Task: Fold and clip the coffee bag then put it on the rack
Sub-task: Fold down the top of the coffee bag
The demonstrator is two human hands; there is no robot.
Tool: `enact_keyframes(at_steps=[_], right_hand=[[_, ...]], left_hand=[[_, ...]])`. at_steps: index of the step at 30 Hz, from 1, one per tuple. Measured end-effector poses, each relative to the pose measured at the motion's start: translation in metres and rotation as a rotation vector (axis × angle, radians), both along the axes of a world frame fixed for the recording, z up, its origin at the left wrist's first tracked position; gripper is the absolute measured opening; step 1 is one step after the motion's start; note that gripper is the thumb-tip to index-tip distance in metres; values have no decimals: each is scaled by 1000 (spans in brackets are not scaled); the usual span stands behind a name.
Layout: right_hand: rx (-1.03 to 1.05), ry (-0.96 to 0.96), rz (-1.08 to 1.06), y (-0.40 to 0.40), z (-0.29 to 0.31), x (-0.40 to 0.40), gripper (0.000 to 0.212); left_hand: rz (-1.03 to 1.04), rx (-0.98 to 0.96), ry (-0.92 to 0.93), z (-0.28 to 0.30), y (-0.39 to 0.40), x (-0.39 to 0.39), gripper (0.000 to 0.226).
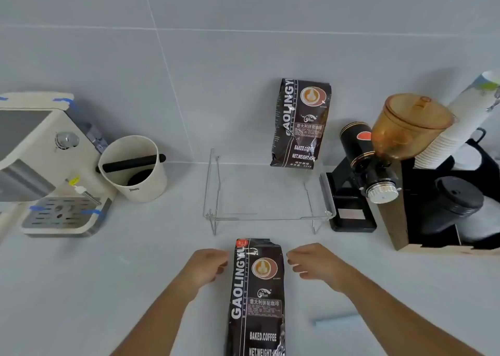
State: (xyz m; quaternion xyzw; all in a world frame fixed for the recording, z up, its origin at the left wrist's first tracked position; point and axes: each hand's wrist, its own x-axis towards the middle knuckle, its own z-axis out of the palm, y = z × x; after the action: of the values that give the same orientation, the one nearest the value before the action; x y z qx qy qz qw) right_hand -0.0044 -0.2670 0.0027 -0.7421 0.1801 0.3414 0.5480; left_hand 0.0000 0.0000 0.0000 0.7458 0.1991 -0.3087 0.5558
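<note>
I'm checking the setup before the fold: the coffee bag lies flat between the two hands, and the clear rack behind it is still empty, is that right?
Not quite. The head view shows the coffee bag lying flat between the left hand and the right hand, but the clear rack is not empty: a second coffee bag already stands at its back, against the wall.

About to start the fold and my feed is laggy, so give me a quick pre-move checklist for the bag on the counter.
1. Near coffee bag lies flat on the counter, top edge toward the rack: ok.
2. Left hand and right hand flank the bag's top, both empty: ok.
3. Top already folded: not ok, still flat.
4. Clip within reach: cannot tell; a pale blue item lies right of the bag.
5. Clear rack has free space beside the second bag: ok.
</note>
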Motion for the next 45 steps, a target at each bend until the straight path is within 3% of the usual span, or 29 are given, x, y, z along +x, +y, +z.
enact_keyframes(at_steps=[8, 17, 23, 32, 36, 45], right_hand=[[169, 69, -164, 21, -15, -8, 25], [83, -106, -255, 34, -17, -14, 17], [3, -241, -256, 41, 6, -27, 18], [101, -416, -218, 44, 62, -61, 12], [200, -465, -247, 45, 85, -71, 12], [190, -578, -319, 38, 97, -76, 15]], left_hand=[[108, -121, 56, -9, -23, 2, 46], [200, -195, 22, -4, -30, 1, 47], [285, -228, -42, 11, -33, -11, 36], [368, -401, -226, 64, -35, -50, 23], [367, -460, -314, 83, -39, -61, 24], [302, -500, -470, 96, -43, -68, 26]])
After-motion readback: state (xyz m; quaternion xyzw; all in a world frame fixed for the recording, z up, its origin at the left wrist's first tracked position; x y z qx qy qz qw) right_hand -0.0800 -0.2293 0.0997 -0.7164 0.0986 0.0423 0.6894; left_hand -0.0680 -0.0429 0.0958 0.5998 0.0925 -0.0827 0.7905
